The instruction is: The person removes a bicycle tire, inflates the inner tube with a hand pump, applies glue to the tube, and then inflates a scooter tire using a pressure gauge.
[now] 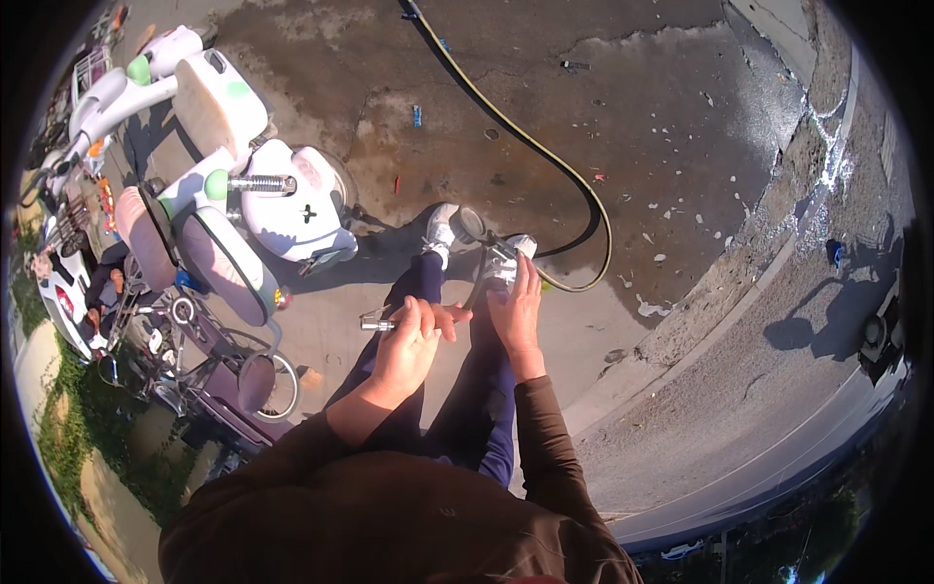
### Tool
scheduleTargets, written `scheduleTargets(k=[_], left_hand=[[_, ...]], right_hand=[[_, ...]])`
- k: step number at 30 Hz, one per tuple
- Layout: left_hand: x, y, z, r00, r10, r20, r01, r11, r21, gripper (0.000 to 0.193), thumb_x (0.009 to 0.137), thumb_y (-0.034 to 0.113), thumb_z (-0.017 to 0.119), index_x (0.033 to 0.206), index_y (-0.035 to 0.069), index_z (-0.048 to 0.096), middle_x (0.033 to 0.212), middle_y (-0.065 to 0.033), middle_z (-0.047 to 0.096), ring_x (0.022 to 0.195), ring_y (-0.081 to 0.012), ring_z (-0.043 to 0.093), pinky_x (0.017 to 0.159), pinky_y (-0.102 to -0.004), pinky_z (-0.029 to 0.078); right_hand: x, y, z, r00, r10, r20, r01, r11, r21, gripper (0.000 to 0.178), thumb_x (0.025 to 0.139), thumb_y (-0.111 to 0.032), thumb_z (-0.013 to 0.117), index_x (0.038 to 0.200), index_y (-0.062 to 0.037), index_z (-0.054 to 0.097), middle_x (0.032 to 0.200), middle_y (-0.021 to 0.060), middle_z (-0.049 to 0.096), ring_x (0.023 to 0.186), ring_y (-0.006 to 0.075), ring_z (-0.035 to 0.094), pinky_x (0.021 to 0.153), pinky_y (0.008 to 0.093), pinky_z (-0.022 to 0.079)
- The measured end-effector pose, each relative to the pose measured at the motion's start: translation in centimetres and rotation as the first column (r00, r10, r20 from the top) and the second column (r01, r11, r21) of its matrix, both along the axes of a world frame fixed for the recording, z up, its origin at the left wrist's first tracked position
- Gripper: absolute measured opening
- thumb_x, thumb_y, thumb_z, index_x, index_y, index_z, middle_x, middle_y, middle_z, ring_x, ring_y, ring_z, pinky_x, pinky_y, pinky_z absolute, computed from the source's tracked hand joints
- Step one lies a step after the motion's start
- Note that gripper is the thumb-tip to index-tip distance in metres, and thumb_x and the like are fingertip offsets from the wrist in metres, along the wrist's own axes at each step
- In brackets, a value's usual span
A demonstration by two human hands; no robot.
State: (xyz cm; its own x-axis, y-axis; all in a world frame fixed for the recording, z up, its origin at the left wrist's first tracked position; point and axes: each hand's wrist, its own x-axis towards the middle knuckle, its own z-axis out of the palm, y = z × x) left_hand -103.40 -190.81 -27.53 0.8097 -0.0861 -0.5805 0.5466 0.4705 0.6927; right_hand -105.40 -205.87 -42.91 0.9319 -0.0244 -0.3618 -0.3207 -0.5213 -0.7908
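A tyre inflator [500,249] with a round dial gauge hangs in front of my legs, above my white shoes. My right hand [516,316] is closed along its near side, fingers pointing away from me; the palm side is hidden. From the inflator a short dark hose runs back toward my left hand [409,350]. The fingers of that hand are closed around the hose's end, and a metal air chuck [377,322] sticks out to the left. A yellow air hose [540,151] curves from near the inflator out to the far edge.
On the left stands a white and pink electric scooter [292,204] with green details and an exposed spring. Nearer is a tricycle [277,389]; another person sits beside it. Wet, stained concrete [555,117] with scraps of litter lies ahead. A kerb [700,316] and road run along the right.
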Motion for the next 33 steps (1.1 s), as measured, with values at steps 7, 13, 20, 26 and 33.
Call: scheduleTargets(k=[7, 13, 20, 26, 33], left_hand=[[2.1, 1.8, 9.9, 0.972, 0.150, -0.180, -0.234, 0.675, -0.700, 0.057, 0.106, 0.047, 0.021, 0.072, 0.010, 0.047, 0.093, -0.0199, 0.068, 0.120, -0.0360, 0.057, 0.116, -0.0505, 0.025], [10.5, 5.9, 9.5, 0.980, 0.135, -0.144, -0.193, 0.500, -0.844, 0.055, 0.106, 0.046, 0.028, 0.075, 0.008, 0.051, 0.103, -0.0204, 0.068, 0.126, -0.0360, 0.053, 0.115, -0.0473, 0.027], [24.9, 11.4, 2.0, 0.922, 0.316, -0.225, -0.365, 0.509, -0.780, 0.044, 0.107, 0.038, 0.034, 0.084, 0.007, 0.055, 0.131, -0.0202, 0.058, 0.136, -0.0290, 0.043, 0.119, -0.0423, 0.028], [40.8, 12.3, 11.8, 0.916, 0.398, -0.052, -0.128, 0.167, -0.978, 0.038, 0.107, 0.034, 0.033, 0.092, 0.005, 0.052, 0.132, -0.0218, 0.056, 0.136, -0.0353, 0.043, 0.119, -0.0460, 0.031], [44.4, 25.9, 4.7, 0.652, 0.721, -0.234, -0.440, 0.108, -0.892, 0.033, 0.101, 0.035, 0.051, 0.093, 0.006, 0.064, 0.090, -0.0117, 0.069, 0.114, -0.0366, 0.061, 0.104, -0.0494, 0.047]], right_hand=[[3.2, -3.8, -2.3, 0.939, 0.325, -0.114, -0.287, 0.921, 0.262, 0.082, 0.075, -0.016, 0.078, 0.145, -0.0040, 0.039, 0.132, 0.0198, 0.056, 0.121, 0.0339, 0.055, 0.104, 0.0418, 0.043], [14.5, -4.5, 1.1, 0.841, 0.482, -0.244, -0.428, 0.870, 0.243, 0.035, 0.082, -0.013, 0.072, 0.113, -0.0015, 0.062, 0.094, 0.0206, 0.069, 0.088, 0.0349, 0.067, 0.079, 0.0395, 0.051], [45.3, -11.0, 14.1, 0.881, 0.429, -0.197, -0.344, 0.299, -0.890, 0.017, 0.077, -0.007, 0.066, 0.093, -0.0084, 0.061, 0.082, 0.0159, 0.068, 0.084, 0.0344, 0.068, 0.081, 0.0452, 0.048], [67.1, 0.3, 43.3, 0.547, 0.552, 0.630, 0.509, 0.378, -0.773, 0.034, 0.080, -0.012, 0.072, 0.111, -0.0057, 0.059, 0.097, 0.0116, 0.067, 0.095, 0.0330, 0.063, 0.085, 0.0466, 0.044], [76.0, 20.2, 39.4, 0.399, 0.807, 0.436, 0.165, 0.404, -0.900, 0.041, 0.073, -0.013, 0.074, 0.111, -0.0090, 0.059, 0.093, 0.0088, 0.064, 0.091, 0.0319, 0.061, 0.083, 0.0452, 0.042]])
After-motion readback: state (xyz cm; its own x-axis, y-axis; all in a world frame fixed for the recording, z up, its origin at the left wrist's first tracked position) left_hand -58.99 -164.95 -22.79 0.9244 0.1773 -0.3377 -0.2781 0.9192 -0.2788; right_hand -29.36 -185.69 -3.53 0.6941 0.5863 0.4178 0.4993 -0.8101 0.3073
